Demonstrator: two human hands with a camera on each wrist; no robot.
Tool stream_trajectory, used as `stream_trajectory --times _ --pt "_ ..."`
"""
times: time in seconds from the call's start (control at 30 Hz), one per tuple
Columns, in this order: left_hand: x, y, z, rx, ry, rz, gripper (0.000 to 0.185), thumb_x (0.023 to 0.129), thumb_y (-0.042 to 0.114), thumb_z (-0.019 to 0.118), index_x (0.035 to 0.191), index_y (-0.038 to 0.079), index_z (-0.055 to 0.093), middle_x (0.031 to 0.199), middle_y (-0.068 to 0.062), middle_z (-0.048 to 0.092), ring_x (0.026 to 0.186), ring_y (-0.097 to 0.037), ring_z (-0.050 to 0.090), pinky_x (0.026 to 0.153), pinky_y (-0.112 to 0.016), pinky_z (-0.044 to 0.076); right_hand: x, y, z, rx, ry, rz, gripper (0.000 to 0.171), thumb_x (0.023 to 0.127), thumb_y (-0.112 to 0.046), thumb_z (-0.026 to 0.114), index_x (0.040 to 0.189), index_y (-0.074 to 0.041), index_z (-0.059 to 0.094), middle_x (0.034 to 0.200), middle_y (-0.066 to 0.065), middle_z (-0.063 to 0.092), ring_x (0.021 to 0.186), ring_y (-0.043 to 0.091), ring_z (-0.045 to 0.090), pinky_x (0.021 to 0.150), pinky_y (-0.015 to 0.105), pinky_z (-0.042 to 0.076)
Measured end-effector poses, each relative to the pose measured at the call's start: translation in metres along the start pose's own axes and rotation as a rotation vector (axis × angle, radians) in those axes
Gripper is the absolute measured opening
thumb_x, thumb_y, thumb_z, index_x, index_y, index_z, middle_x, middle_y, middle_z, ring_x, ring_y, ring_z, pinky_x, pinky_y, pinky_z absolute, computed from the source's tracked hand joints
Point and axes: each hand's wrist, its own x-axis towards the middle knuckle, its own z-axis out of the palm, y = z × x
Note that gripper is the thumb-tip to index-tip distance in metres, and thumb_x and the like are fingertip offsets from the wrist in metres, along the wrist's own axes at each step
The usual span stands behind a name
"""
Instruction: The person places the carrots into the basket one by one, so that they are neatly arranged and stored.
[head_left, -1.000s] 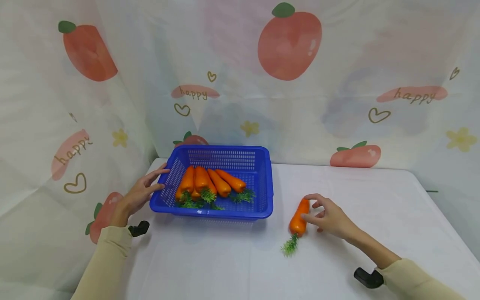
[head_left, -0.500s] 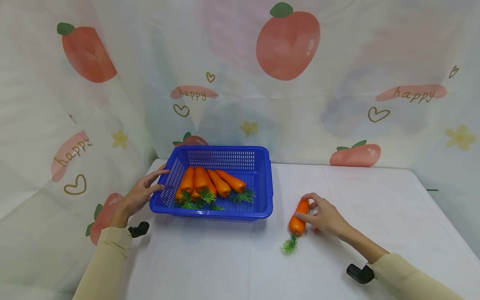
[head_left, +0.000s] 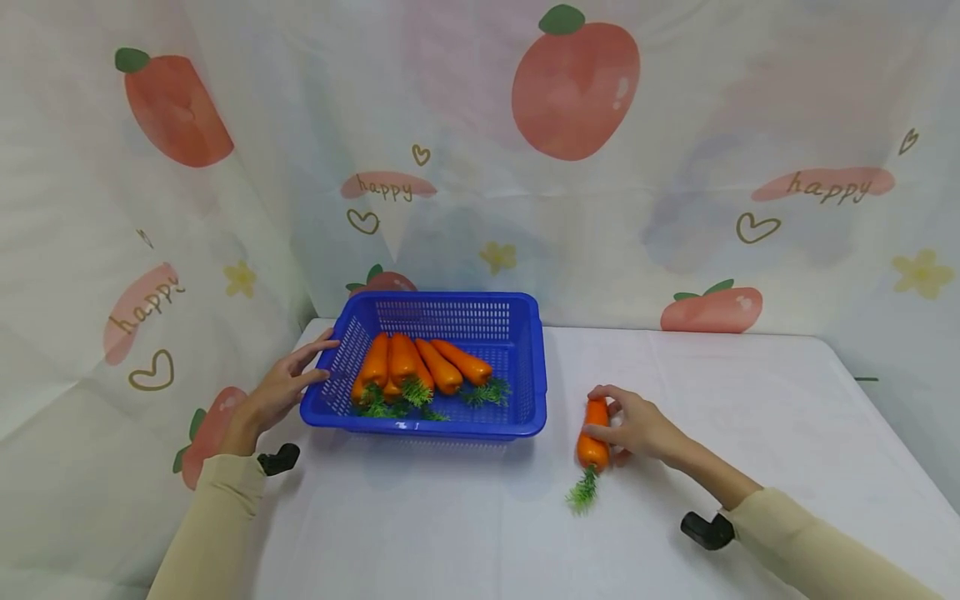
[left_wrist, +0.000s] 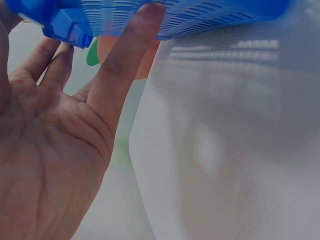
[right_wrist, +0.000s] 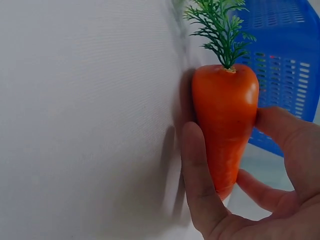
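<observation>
An orange carrot (head_left: 594, 437) with a green leafy top lies on the white table to the right of a blue basket (head_left: 534, 367). My right hand (head_left: 628, 423) grips this carrot (right_wrist: 226, 120), thumb on one side and fingers on the other. Several more carrots (head_left: 411, 367) lie inside the basket, leafy ends toward me. My left hand (head_left: 288, 379) rests with straight fingers against the basket's left wall; in the left wrist view its fingertips (left_wrist: 145, 22) touch the blue mesh (left_wrist: 210, 15).
A printed curtain (head_left: 570, 150) with tomato and "happy" motifs hangs behind and on the left. The white tablecloth (head_left: 750, 400) stretches bare to the right and toward me. The table's left edge runs just past my left wrist.
My right hand has slid left and its fingers have curled around the loose carrot, which shifted slightly left. The left hand and the basket have stayed in place.
</observation>
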Motion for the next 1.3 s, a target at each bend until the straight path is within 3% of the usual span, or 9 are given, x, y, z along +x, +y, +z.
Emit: stream_trajectory --times 0.43,0.8,1.3 --pt "0.000 0.001 -0.001 0.001 0.002 -0.004 0.058 0.105 0.017 0.058 0.159 0.013 0.038 0.173 0.005 0.007 0.155 -0.043 0.012 0.106 -0.067 0.041 0.004 -0.008 0.000 -0.018 -0.032 0.026 0.061 0.089 -0.022 0.081 0.140 -0.001 0.053 0.110 0.023 0.055 0.079 0.024 0.063 0.059 0.038 0.062" --pt "-0.001 0.002 0.000 -0.003 0.002 -0.011 0.058 0.105 0.017 0.058 0.158 0.011 0.038 0.174 0.004 0.007 0.155 -0.043 0.012 0.106 -0.068 0.040 0.005 -0.010 -0.005 0.008 -0.090 0.065 0.064 0.089 -0.017 0.080 0.144 -0.001 0.051 0.113 0.024 0.057 0.078 0.024 0.065 0.062 0.040 0.063" --pt "-0.004 0.006 0.002 -0.010 -0.012 0.021 0.055 0.105 0.015 0.056 0.158 0.011 0.039 0.174 0.002 0.006 0.154 -0.045 0.013 0.107 -0.067 0.041 0.009 -0.014 -0.020 0.037 -0.187 0.021 0.066 0.088 -0.013 0.081 0.145 -0.001 0.050 0.125 0.030 0.054 0.078 0.025 0.067 0.062 0.047 0.063"
